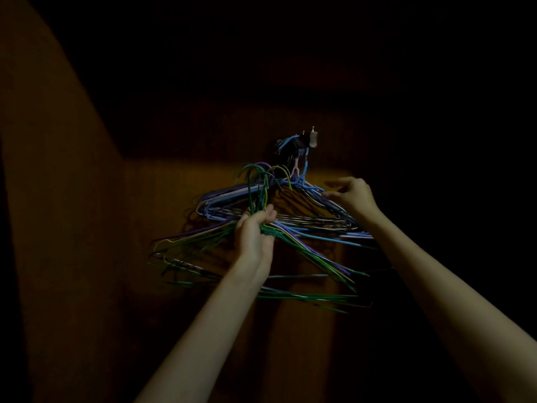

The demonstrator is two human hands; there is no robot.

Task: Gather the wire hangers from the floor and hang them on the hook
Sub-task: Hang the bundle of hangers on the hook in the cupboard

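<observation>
Left hand [255, 228] round hanger bundle [305, 257], below hook [312, 139].

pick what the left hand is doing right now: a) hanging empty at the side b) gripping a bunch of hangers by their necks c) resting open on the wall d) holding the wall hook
b: the left hand has its fingers curled round the necks of a bunch of green and purple wire hangers, held up just below the hook.
</observation>
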